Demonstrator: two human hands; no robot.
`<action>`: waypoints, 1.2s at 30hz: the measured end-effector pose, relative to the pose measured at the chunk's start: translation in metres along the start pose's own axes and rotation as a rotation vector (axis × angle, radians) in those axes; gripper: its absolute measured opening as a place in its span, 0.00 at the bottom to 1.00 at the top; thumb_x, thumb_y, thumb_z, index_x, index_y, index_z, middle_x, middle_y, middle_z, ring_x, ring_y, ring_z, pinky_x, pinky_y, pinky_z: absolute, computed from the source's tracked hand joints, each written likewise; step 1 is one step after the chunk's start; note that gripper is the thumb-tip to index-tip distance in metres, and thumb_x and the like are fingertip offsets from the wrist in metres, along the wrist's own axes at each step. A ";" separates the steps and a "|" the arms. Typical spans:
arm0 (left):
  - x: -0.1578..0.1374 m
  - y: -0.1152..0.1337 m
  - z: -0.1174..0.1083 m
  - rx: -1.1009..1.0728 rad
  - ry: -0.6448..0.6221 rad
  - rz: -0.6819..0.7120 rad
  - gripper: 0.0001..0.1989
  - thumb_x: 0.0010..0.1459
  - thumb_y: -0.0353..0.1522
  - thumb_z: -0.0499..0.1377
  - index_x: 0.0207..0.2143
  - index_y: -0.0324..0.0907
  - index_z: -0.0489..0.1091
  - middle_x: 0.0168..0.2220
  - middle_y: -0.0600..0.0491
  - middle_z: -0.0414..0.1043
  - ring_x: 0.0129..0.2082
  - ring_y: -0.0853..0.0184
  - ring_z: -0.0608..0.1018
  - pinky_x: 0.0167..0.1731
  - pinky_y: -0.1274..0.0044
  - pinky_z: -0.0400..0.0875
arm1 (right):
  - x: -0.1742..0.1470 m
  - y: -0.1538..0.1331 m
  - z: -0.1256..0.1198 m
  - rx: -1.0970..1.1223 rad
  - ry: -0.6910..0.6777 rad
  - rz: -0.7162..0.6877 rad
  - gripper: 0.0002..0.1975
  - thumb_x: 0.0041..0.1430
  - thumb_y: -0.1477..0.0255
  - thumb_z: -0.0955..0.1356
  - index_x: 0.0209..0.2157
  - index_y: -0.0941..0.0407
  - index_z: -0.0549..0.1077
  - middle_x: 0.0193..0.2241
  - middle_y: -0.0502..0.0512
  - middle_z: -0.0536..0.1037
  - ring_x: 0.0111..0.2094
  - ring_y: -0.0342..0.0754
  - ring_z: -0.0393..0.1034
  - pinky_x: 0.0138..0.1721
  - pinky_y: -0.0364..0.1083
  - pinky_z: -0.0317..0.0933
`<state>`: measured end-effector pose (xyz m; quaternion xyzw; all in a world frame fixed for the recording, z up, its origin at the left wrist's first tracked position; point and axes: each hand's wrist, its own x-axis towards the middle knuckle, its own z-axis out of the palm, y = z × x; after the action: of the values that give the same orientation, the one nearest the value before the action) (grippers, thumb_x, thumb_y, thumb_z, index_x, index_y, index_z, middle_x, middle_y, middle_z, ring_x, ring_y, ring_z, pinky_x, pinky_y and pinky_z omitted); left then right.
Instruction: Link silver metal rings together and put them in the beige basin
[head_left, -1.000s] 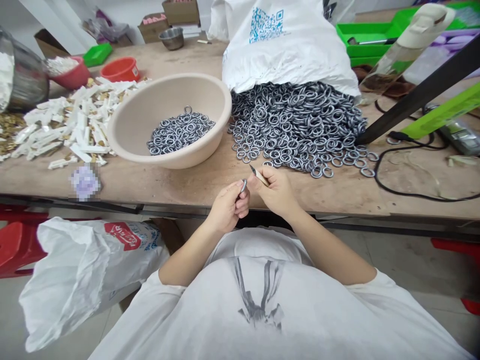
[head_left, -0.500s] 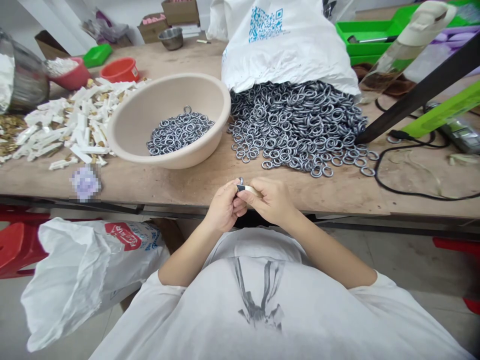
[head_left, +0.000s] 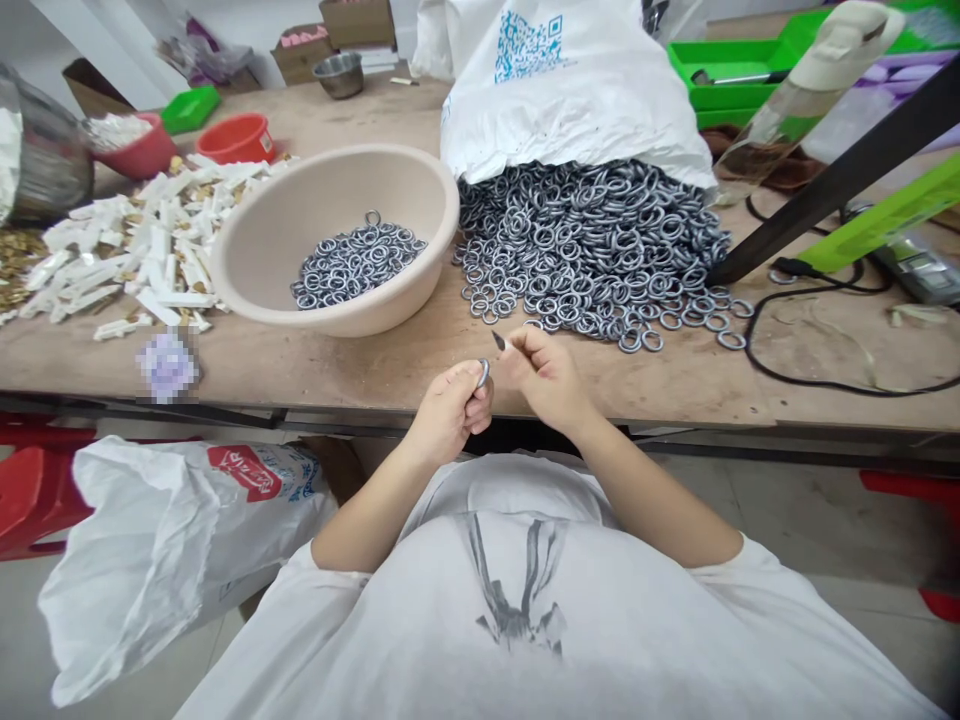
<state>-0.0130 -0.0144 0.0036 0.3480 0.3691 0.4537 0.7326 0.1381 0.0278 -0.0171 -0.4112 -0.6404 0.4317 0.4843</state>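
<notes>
My left hand [head_left: 450,410] is closed, pinching a dark grey ring [head_left: 484,373] between thumb and forefinger, the ring standing up on edge. Just to its right, my right hand [head_left: 547,380] grips a small knife [head_left: 499,341]; its dark pointed blade juts up past the fingertips, and most of its pale handle is hidden in the fingers. The blade is apart from the ring. Beyond the hands lies a big heap of the same rings [head_left: 592,260]. To the left of the heap, a beige basin [head_left: 255,235] holds many more rings.
A white sack [head_left: 570,120] lies open behind the heap. White and brass-coloured pieces [head_left: 157,240] are spread at the left. A dark post [head_left: 832,185], a bottle [head_left: 817,90] and a black cable [head_left: 757,360] are at the right. Another white bag [head_left: 150,540] hangs below the table edge.
My right hand has moved up and right, taking the knife off the ring and turning the blade upward. My left hand keeps the ring in nearly the same place.
</notes>
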 end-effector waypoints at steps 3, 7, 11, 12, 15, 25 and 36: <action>0.005 -0.006 -0.003 0.037 0.012 0.018 0.27 0.51 0.52 0.66 0.23 0.42 0.59 0.16 0.64 0.51 0.14 0.80 0.52 0.14 0.84 0.53 | -0.008 -0.014 0.009 0.096 -0.108 0.002 0.23 0.57 0.47 0.69 0.34 0.53 0.69 0.28 0.48 0.68 0.28 0.43 0.61 0.31 0.44 0.57; 0.003 -0.008 -0.006 0.101 -0.119 -0.047 0.25 0.54 0.50 0.65 0.22 0.40 0.62 0.15 0.62 0.54 0.13 0.80 0.54 0.14 0.83 0.54 | -0.001 -0.010 0.007 0.049 -0.040 0.065 0.22 0.60 0.48 0.67 0.27 0.53 0.66 0.22 0.46 0.63 0.24 0.42 0.56 0.28 0.44 0.54; 0.002 0.001 -0.007 0.109 -0.105 -0.016 0.20 0.57 0.46 0.63 0.28 0.38 0.70 0.17 0.58 0.63 0.14 0.77 0.62 0.15 0.82 0.60 | 0.016 0.006 -0.006 -0.460 0.008 0.075 0.13 0.64 0.60 0.67 0.36 0.55 0.74 0.30 0.52 0.73 0.31 0.47 0.66 0.34 0.46 0.56; 0.002 0.003 -0.008 0.101 -0.087 -0.006 0.18 0.57 0.45 0.64 0.31 0.38 0.72 0.18 0.57 0.66 0.14 0.77 0.63 0.15 0.82 0.61 | 0.019 0.008 -0.010 -0.647 0.010 0.099 0.11 0.64 0.63 0.68 0.41 0.55 0.76 0.35 0.55 0.75 0.33 0.49 0.68 0.35 0.46 0.57; 0.006 0.007 -0.010 0.050 -0.024 0.003 0.17 0.55 0.41 0.66 0.40 0.37 0.75 0.21 0.56 0.72 0.14 0.77 0.63 0.17 0.81 0.65 | 0.027 0.013 -0.015 -1.068 -0.035 0.206 0.19 0.65 0.64 0.68 0.55 0.51 0.74 0.47 0.62 0.75 0.37 0.54 0.73 0.34 0.48 0.56; 0.016 0.002 -0.021 -0.140 0.157 -0.081 0.09 0.53 0.34 0.63 0.34 0.38 0.69 0.28 0.54 0.75 0.20 0.75 0.72 0.20 0.81 0.75 | 0.034 0.018 -0.022 -1.213 0.030 0.277 0.19 0.66 0.63 0.66 0.56 0.55 0.73 0.53 0.66 0.70 0.36 0.55 0.74 0.31 0.49 0.56; 0.016 -0.002 -0.021 -0.108 0.119 -0.088 0.15 0.48 0.36 0.68 0.33 0.39 0.68 0.29 0.56 0.71 0.21 0.75 0.71 0.17 0.82 0.71 | 0.033 0.021 -0.032 -1.115 0.070 0.214 0.11 0.65 0.71 0.66 0.45 0.54 0.79 0.44 0.62 0.77 0.38 0.55 0.71 0.34 0.49 0.54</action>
<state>-0.0251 0.0035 -0.0123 0.2638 0.4018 0.4604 0.7463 0.1651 0.0694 -0.0231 -0.6811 -0.7099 0.0612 0.1686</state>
